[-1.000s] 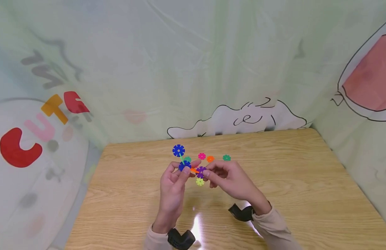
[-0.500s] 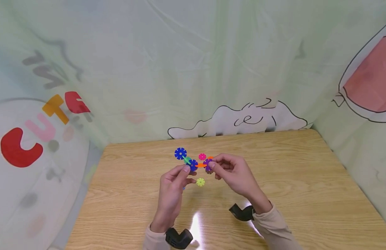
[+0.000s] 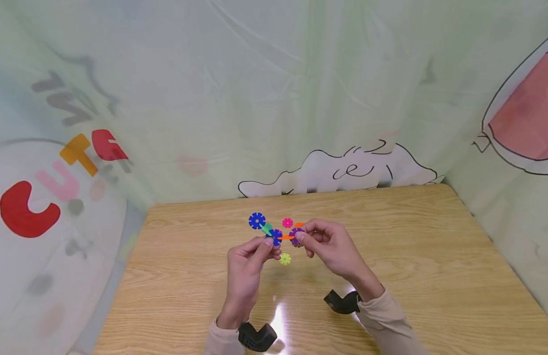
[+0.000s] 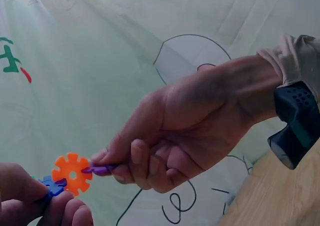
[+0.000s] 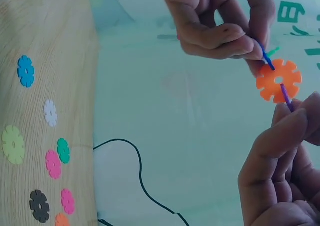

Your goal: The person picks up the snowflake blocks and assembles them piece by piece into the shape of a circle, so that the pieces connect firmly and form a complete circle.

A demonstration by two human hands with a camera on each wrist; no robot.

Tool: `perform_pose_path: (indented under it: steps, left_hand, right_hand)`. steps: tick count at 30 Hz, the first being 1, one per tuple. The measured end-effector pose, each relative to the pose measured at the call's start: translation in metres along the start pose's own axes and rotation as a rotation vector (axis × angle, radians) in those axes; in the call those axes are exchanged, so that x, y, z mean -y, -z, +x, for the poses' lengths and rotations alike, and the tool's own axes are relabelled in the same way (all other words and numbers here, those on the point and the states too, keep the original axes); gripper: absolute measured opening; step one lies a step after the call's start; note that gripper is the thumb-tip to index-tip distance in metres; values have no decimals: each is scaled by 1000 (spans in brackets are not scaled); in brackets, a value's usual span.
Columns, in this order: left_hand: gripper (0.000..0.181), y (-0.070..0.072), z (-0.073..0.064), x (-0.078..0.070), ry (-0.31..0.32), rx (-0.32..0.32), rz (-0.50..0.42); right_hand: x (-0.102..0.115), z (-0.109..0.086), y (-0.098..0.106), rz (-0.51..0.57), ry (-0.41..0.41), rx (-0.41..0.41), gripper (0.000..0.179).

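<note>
Both hands hold a chain of slotted snowflake discs above the table. The left hand pinches a dark blue disc between thumb and fingers. The right hand pinches a purple disc at the chain's right end. Between these two an orange disc is slotted into both, seen edge-on in the head view and face-on in the wrist views. From the left hand's disc a light green disc, edge-on, runs up and left to another dark blue disc. Fingertips cover parts of the pinched discs.
On the wooden table under the hands lie several loose discs, among them a yellow-green disc, a pink disc, a light blue disc, a white disc and a black disc. A printed curtain hangs behind.
The chain has shifted right, and its orange and purple discs have risen to nearly level with the held blue disc. The right hand has moved slightly up; the left hand's fingers have curled in more.
</note>
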State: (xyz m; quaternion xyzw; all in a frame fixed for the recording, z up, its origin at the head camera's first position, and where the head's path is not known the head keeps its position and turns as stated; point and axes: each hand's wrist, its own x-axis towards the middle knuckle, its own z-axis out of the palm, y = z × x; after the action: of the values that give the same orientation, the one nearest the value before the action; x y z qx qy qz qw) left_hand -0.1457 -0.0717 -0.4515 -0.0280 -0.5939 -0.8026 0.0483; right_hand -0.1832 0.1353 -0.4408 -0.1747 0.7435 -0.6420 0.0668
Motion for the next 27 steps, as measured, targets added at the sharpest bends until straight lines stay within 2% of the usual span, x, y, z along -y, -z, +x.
perform_pose_path:
  steps: [5, 8, 10, 15, 19, 24, 27]
  left_hand:
    - [21, 2, 3, 0, 56, -5, -4]
    - [34, 3, 4, 0, 74, -6, 1]
    - [44, 4, 5, 1, 52, 4, 13]
    - [38, 8, 7, 2, -21, 106, 105]
    - [28, 12, 9, 2, -9, 167, 169]
    - [41, 14, 10, 6, 13, 140, 180]
    - [43, 14, 11, 12, 43, 117, 161]
  right_hand:
    - [-1, 1, 0, 5, 14, -2, 12]
    - [-1, 1, 0, -19, 1, -13, 12]
    - [-1, 2, -1, -34, -16, -10, 13]
    - [-5, 5, -4, -48, -62, 14, 16]
    - [-10, 8, -5, -63, -100, -13, 18]
    - [-16, 10, -6, -67, -121, -57, 25]
    - [-20, 11, -8, -89, -112, -41, 22]
